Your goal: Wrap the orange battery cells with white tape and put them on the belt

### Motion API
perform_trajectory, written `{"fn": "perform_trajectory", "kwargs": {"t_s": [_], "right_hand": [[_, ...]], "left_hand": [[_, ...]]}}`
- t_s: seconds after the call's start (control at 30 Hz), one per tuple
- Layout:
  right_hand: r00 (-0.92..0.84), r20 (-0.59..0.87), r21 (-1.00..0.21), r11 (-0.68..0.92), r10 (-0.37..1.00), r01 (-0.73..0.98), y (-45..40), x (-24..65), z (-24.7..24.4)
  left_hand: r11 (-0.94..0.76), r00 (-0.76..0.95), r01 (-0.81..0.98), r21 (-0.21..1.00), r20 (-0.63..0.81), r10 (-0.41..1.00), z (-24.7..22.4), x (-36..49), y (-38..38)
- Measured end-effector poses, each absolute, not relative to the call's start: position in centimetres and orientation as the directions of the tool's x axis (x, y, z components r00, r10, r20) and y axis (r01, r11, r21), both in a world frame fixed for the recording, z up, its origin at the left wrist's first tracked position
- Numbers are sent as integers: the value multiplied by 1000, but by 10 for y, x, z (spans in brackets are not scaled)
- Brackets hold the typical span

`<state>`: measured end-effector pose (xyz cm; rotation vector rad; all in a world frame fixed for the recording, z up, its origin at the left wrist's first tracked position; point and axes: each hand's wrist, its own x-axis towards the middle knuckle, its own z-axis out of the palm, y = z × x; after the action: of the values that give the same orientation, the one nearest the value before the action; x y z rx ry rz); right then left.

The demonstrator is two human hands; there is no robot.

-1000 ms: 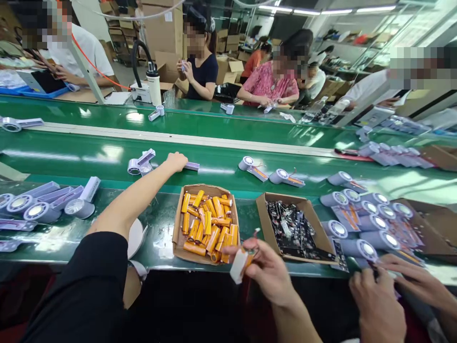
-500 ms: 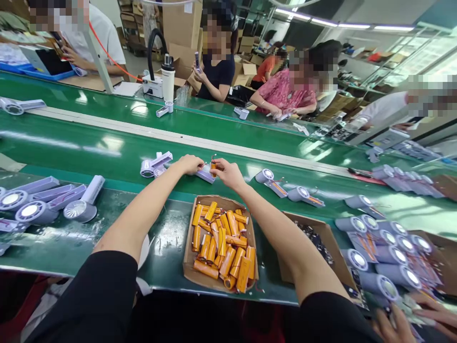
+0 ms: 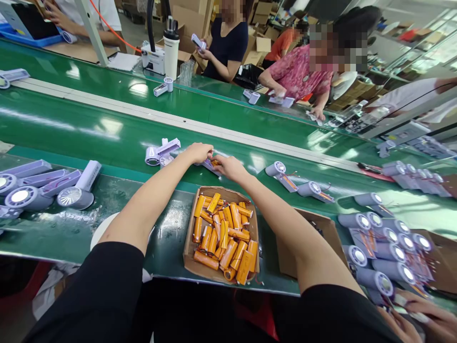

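Note:
My left hand [image 3: 200, 152] is closed at the near end of a lilac handheld fan [image 3: 213, 167], whose open handle points right. The fan's head is hidden behind that hand. In the fingers of my right hand [image 3: 231, 167] is an orange battery [image 3: 215, 163], held at the handle, partly covered by the fingertips. Whether it lies fully inside the handle I cannot tell. Below both hands, a cardboard box [image 3: 186, 259] holds many orange batteries [image 3: 223, 233] with thin wires. Just left of my left hand, lilac fans [image 3: 160, 153] rest on the green belt.
Fans with wires [image 3: 280, 175] lie to the right, and a crowded group of fans [image 3: 391, 257] is beyond them. Another cardboard box [image 3: 287, 257] is partly under my right arm. More fans [image 3: 32, 197] lie left. A co-worker's hands [image 3: 410, 314] are at lower right; people sit across the belt.
My right hand has lowered the orange battery from above the fan to its handle. My left hand's fingers have moved closer to the right hand. The view has shifted slightly.

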<state>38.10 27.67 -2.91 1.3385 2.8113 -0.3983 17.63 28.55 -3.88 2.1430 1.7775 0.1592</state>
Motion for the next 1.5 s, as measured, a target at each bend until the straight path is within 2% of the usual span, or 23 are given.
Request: {"fn": "perform_trajectory", "kwargs": {"t_s": [0.23,0.4,0.47,0.5,0.57,0.6,0.63,0.7,0.73,0.8,0.93,1.0,1.13,1.27,1.3,1.37,1.43,1.5], "right_hand": [[-619,-239,-39,630,748,776,269,364,-31],[-657,-306,-44,679,689,733,273,372,-12],[-699,-271,-128,695,662,708,272,389,0],[-717,-209,-191,691,665,697,268,400,5],[-696,-17,-335,652,718,681,252,426,15],[-659,75,-402,627,749,667,239,439,19],[-627,139,-457,611,766,646,224,453,23],[-633,182,-544,613,753,573,187,475,29],[-670,179,-577,629,720,521,168,483,33],[-755,169,-625,661,634,415,131,492,38],[-827,181,-657,691,532,301,71,481,42],[-840,157,-675,677,519,292,45,464,41],[-898,30,-828,514,439,223,-4,429,35],[-958,16,-948,308,285,76,-38,411,19],[-969,17,-948,311,246,63,-44,410,14],[-985,-24,-900,426,170,95,-53,411,3],[-987,-131,-774,612,94,161,-55,416,-4],[-969,-236,-642,737,72,211,-47,422,-3]], "left_hand": [[-137,200,899,415,-113,973,-37,188,283],[-173,216,879,445,-48,975,-11,202,246],[-226,244,865,448,18,970,-1,196,202],[-263,260,857,443,68,963,1,188,172],[-356,296,835,419,204,933,-1,161,98],[-365,262,846,388,294,919,-5,141,57],[-351,238,858,374,318,918,-11,119,16],[-357,244,881,311,348,905,-28,71,-57],[-351,258,904,244,342,904,-38,49,-86],[-325,252,922,208,314,915,-55,16,-128],[-259,172,913,314,280,944,-63,16,-152],[-278,165,900,337,328,930,-49,40,-146],[-381,195,892,244,554,810,-12,101,-128],[-447,214,876,181,684,697,-4,138,-112],[-434,186,878,201,692,697,-8,142,-109],[-377,83,873,310,666,741,-20,143,-105],[-281,-59,833,477,582,811,-38,140,-102],[-171,-187,786,593,493,850,-59,136,-99]]}}
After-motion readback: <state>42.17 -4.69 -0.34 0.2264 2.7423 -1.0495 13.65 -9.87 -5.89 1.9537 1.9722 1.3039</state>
